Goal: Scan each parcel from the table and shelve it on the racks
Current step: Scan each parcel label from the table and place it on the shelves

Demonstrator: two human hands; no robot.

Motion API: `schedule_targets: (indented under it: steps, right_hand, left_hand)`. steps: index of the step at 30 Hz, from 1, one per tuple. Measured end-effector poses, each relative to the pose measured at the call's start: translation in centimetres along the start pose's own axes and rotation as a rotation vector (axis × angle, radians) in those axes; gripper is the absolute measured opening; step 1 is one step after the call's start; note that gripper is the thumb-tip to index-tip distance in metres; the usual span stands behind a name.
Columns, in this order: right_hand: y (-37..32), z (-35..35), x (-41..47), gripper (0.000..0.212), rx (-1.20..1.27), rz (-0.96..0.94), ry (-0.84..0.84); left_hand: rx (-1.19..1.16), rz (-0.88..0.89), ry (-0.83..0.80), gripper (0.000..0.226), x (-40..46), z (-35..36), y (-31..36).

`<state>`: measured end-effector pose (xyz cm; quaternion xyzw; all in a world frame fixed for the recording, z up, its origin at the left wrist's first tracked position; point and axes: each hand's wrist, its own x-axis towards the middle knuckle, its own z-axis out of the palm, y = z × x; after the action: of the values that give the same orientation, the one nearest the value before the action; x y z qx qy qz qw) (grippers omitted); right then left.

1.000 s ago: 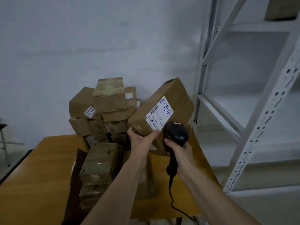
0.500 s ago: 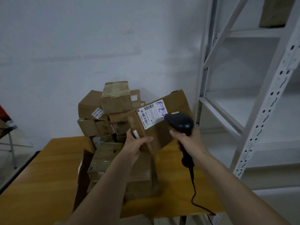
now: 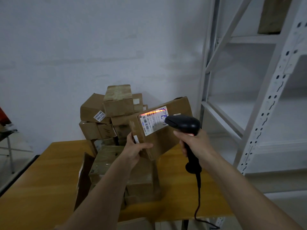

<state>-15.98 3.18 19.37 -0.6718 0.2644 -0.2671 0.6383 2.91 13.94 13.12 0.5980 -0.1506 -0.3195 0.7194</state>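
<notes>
My left hand [image 3: 135, 149] grips the near corner of a brown cardboard parcel [image 3: 166, 140], held tilted above the wooden table [image 3: 49, 180]. A white shipping label [image 3: 153, 121] with blue handwriting faces me. My right hand [image 3: 194, 143] holds a black corded barcode scanner [image 3: 184, 124] aimed at that label. An orange scan line glows across the label's top barcode. Behind, a pile of brown parcels [image 3: 114, 113] is stacked against the wall. More parcels [image 3: 116, 165] lie on the table under my left arm.
A white metal rack [image 3: 259, 103] stands to the right, with bare shelves at middle height. One brown box [image 3: 274, 15] sits on its upper shelf. The scanner cable [image 3: 198, 196] hangs over the table's front edge. A chair leg shows at far left.
The parcel has turned flatter so its label faces the scanner. My right hand rose and moved right with the scanner, and the orange scan light now falls on the label.
</notes>
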Motion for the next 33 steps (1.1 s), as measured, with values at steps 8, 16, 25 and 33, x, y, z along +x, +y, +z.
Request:
schedule_targets:
  steps: [8, 16, 25, 33]
  right_hand:
    - [0.1, -1.1, -0.4, 0.027, -0.062, -0.057, -0.034]
    - [-0.2, -1.7, -1.3, 0.027, -0.035, -0.085, -0.034]
    - [-3.4, -2.9, -3.3, 0.031, -0.169, -0.246, -0.036]
    - [-6.3, -3.3, -5.1, 0.016, -0.621, -0.453, -0.065]
  left_hand:
    - [0.005, 0.018, 0.002, 0.113, -0.6, 0.9, 0.4]
    - [0.029, 0.047, -0.049, 0.115, -1.4, 1.0, 1.5]
    - [0.010, 0.123, -0.287, 0.113, -2.6, 1.4, 4.4]
    - [0.130, 0.114, -0.303, 0.104, -2.8, 2.2, 8.1]
